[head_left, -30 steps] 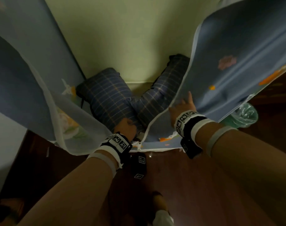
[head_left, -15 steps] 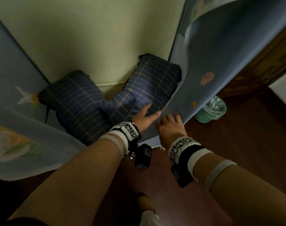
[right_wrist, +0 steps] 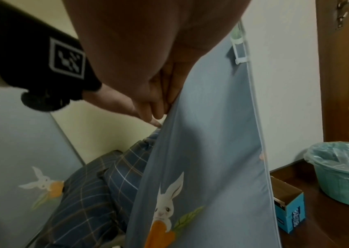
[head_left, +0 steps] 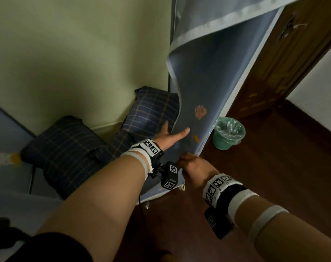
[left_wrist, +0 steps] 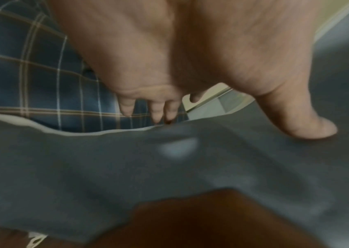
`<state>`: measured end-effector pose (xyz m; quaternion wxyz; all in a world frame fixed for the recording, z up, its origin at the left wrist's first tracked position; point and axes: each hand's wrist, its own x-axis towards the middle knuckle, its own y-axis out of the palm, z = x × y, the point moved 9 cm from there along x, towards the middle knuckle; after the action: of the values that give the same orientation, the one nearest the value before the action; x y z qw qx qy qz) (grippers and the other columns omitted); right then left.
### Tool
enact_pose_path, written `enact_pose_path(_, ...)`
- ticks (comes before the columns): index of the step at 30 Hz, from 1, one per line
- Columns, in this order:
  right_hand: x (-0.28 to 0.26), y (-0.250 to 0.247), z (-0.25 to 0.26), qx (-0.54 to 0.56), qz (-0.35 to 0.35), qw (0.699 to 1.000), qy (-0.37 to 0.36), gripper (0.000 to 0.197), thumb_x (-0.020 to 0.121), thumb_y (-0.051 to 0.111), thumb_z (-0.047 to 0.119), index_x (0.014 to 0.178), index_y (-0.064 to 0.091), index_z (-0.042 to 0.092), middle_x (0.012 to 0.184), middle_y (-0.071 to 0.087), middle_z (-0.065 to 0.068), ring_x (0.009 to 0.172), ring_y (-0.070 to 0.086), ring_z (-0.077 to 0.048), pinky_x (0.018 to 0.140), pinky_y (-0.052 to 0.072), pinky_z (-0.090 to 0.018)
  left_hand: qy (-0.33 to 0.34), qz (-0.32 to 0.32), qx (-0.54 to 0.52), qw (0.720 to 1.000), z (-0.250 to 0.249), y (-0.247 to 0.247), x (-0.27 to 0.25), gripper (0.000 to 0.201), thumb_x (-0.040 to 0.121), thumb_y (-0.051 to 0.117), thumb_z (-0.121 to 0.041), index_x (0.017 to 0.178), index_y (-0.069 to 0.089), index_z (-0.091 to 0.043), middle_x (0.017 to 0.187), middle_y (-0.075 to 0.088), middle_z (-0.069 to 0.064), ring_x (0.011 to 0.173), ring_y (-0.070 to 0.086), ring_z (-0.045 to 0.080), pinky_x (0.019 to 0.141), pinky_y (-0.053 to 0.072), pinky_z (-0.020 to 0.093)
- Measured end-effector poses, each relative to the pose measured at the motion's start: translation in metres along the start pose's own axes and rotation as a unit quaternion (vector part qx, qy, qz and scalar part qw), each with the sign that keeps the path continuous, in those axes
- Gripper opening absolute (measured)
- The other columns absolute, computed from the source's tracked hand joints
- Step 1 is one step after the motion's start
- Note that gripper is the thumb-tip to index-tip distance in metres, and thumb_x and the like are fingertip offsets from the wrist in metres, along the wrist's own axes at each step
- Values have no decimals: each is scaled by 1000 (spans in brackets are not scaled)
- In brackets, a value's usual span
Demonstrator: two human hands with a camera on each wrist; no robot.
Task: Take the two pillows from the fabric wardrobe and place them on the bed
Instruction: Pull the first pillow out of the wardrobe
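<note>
Two dark blue plaid pillows stand in the bottom of the fabric wardrobe: one at the left (head_left: 66, 150), one leaning against the wall at the right (head_left: 153, 110). The wardrobe's blue right curtain flap (head_left: 202, 87) hangs partly across the right pillow. My left hand (head_left: 175, 132) is open at the flap's edge, its fingers (left_wrist: 156, 110) straight behind the fabric by the right pillow (left_wrist: 41, 75), its thumb lying on the front. Lower down, my right hand (head_left: 189, 163) grips the same flap (right_wrist: 207, 151) with curled fingers (right_wrist: 158, 104).
A green bin with a plastic liner (head_left: 228, 134) stands on the dark wood floor right of the wardrobe, with a blue cardboard box (right_wrist: 288, 209) beside it. A brown wooden door (head_left: 293, 63) is further right. The wardrobe's left flap (head_left: 2, 148) hangs at the far left.
My left hand left the pillow front and went to the right flap's edge. The right hand slid lower on the flap. The flap has been drawn rightward, uncovering more of the right pillow.
</note>
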<state>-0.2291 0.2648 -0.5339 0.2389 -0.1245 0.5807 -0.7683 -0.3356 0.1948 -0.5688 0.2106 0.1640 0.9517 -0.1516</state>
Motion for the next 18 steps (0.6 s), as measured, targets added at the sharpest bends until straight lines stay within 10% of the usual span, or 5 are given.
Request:
enact_pose_path(6, 7, -7, -22, 67, -68, 995, 4, 52, 73, 27, 18, 96, 72, 8, 100, 70, -13, 100, 64, -34, 87, 54, -38, -7, 14, -19, 1000, 37, 4, 26, 82, 43, 90, -63, 111, 72, -20, 108, 77, 7, 104, 72, 28, 98, 53, 49)
enact_pose_path(12, 19, -26, -27, 207, -123, 965, 101, 18, 83, 56, 25, 100, 51, 21, 95, 61, -4, 85, 64, -31, 74, 54, -39, 62, -85, -85, 991, 14, -36, -22, 50, 63, 86, -24, 109, 71, -10, 106, 76, 12, 102, 72, 30, 94, 56, 47)
enact_pose_path(18, 9, -68, 13, 386, -220, 885, 141, 70, 75, 74, 53, 127, 39, 22, 115, 60, 1, 100, 63, -8, 84, 57, -29, 168, -96, -5, 981, -28, -54, -96, 51, 77, 75, -14, 124, 54, -17, 109, 67, -8, 99, 63, 2, 83, 51, 15)
